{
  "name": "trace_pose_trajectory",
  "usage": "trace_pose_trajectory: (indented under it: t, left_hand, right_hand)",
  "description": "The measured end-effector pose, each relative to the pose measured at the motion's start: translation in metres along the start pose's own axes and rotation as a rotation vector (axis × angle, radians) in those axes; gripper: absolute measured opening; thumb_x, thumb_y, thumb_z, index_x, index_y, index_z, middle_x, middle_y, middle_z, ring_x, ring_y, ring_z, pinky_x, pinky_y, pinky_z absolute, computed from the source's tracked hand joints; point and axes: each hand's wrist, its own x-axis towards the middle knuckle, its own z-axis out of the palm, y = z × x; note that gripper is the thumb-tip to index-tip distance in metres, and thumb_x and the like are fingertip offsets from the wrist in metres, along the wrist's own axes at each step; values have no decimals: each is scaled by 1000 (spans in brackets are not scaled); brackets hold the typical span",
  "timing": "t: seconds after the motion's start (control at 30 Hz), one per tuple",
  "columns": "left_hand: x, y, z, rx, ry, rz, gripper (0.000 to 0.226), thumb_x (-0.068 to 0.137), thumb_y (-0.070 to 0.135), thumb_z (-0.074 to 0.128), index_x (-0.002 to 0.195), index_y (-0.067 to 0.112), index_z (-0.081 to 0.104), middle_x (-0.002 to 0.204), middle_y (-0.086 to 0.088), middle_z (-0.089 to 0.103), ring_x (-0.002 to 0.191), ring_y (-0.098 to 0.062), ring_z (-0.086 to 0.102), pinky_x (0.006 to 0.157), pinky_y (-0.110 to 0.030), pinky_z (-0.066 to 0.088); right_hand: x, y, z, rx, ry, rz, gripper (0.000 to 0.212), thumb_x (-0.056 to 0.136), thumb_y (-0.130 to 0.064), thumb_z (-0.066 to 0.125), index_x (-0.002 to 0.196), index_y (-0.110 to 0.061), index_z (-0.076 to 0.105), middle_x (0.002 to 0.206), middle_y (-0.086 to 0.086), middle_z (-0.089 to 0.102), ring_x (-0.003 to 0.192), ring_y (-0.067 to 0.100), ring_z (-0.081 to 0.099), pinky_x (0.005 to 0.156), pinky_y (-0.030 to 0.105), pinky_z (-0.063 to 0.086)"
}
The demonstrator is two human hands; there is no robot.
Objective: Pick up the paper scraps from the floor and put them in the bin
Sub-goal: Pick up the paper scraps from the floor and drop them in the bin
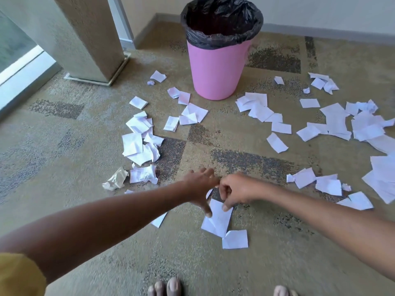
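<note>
A pink bin (217, 69) with a black liner stands upright at the back of the carpet, its mouth open. White paper scraps lie all around it: a pile on the left (136, 142), a spread on the right (363, 127), more near the bin's foot (193, 114). Both my hands meet low over one flat scrap (218, 221) in front of my feet. My left hand (198, 185) has its fingers spread and its thumb tip on the scrap's left edge. My right hand (234, 189) is curled, one fingertip pressing the scrap's top right corner; whether it pinches the paper is unclear.
A second scrap (235, 239) lies just below the touched one. A crumpled ball (116, 179) lies to the left. A square pillar (89, 39) and a glass pane stand at the back left, a wall with skirting behind the bin. My bare toes (166, 288) show at the bottom edge.
</note>
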Motion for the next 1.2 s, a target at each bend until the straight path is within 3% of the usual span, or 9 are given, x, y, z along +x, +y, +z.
trace_pose_trajectory:
  t: [0.07, 0.17, 0.37, 0.53, 0.67, 0.8, 0.97, 1.1, 1.2]
  left_hand:
    - [-3, 8, 16, 108, 62, 27, 126, 55, 77, 88, 157, 29, 32, 159, -13, 31, 146, -35, 35, 108, -62, 47]
    - [-6, 15, 30, 163, 170, 76, 120, 52, 74, 90, 152, 31, 38, 159, -12, 31, 144, -34, 38, 104, -58, 49]
    - [-5, 23, 31, 118, 209, 118, 85, 65, 60, 92, 137, 29, 59, 160, -11, 33, 145, -31, 38, 105, -54, 49]
    - [2, 16, 25, -59, 292, 109, 34, 90, 38, 81, 121, 27, 71, 149, -4, 51, 137, -24, 49, 103, -50, 53]
    - [10, 2, 12, -218, 318, 35, 28, 94, 33, 78, 118, 22, 71, 134, -1, 62, 118, -17, 62, 102, -41, 57]
    - [11, -22, -2, -272, 344, -48, 28, 93, 34, 80, 115, 19, 71, 127, -1, 66, 107, -15, 64, 94, -33, 57]
    - [0, -39, 5, -178, 241, -113, 41, 85, 37, 86, 119, 19, 71, 129, -2, 63, 120, -19, 58, 97, -38, 57]
    - [-6, -36, 23, -182, 221, -138, 45, 81, 39, 89, 119, 21, 70, 136, -3, 55, 129, -22, 48, 103, -40, 56]
    - [-6, -36, 29, -202, 235, -157, 41, 80, 35, 91, 113, 24, 70, 132, -2, 55, 125, -23, 50, 99, -38, 55]
  right_hand:
    - [-7, 2, 15, -118, -63, -21, 36, 70, -34, 99, 89, -25, 71, 83, -12, 70, 75, 8, 64, 67, 33, 50]
    - [-19, 3, 34, -246, -76, -54, 41, 68, -42, 97, 92, -28, 68, 79, -17, 64, 78, 7, 60, 65, 33, 45]
    - [-32, 10, 57, -533, -84, -180, 48, 68, -54, 91, 98, -28, 65, 97, -11, 71, 93, 19, 68, 68, 34, 40]
    - [-35, 18, 70, -690, -38, -253, 40, 75, -48, 89, 101, -25, 68, 103, -2, 73, 97, 27, 70, 72, 37, 44]
    - [-35, 22, 73, -559, -16, -199, 25, 81, -32, 88, 88, -22, 65, 95, -4, 71, 91, 21, 66, 72, 34, 42]
    - [-29, 23, 63, -334, 23, -110, 25, 82, -28, 87, 84, -21, 64, 90, -7, 72, 89, 15, 68, 66, 29, 40]
    - [-11, 27, 33, -132, 177, 1, 21, 83, -23, 86, 86, -21, 66, 87, -7, 73, 77, 13, 68, 71, 35, 55]
    - [5, 35, 13, 12, 270, 63, 23, 82, -22, 89, 84, -19, 66, 84, -5, 73, 69, 9, 65, 65, 30, 50]
    - [15, 36, 0, 77, 306, 93, 23, 80, -21, 90, 87, -14, 69, 85, -3, 73, 70, 11, 62, 68, 33, 48]
